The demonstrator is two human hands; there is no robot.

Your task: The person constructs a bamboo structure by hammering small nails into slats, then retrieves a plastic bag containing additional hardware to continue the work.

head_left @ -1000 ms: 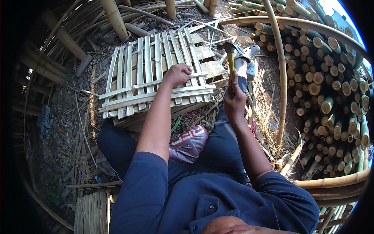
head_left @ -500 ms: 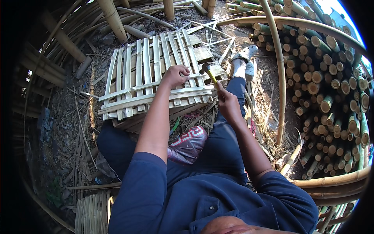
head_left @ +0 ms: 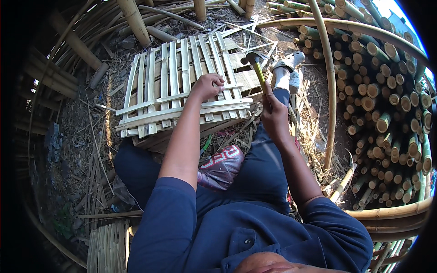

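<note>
A panel of pale bamboo slats lies on the ground in front of my knees. My left hand presses down on its near right part, fingers curled over the crossing slats, perhaps pinching something small. My right hand grips the yellow handle of a hammer, raised upright just right of the panel, its dark head above the slats' right edge. I sit with legs in dark blue trousers spread around the panel.
A large stack of cut bamboo poles fills the right side. A long bent bamboo pole arches in front of it. Thick poles lie at the top. A foot in a pale sandal rests beside the hammer. Slat bundles lie at lower left.
The hammer came down onto the slats near my left hand half a second ago and is now lifted upright again. My left hand has stayed on the panel.
</note>
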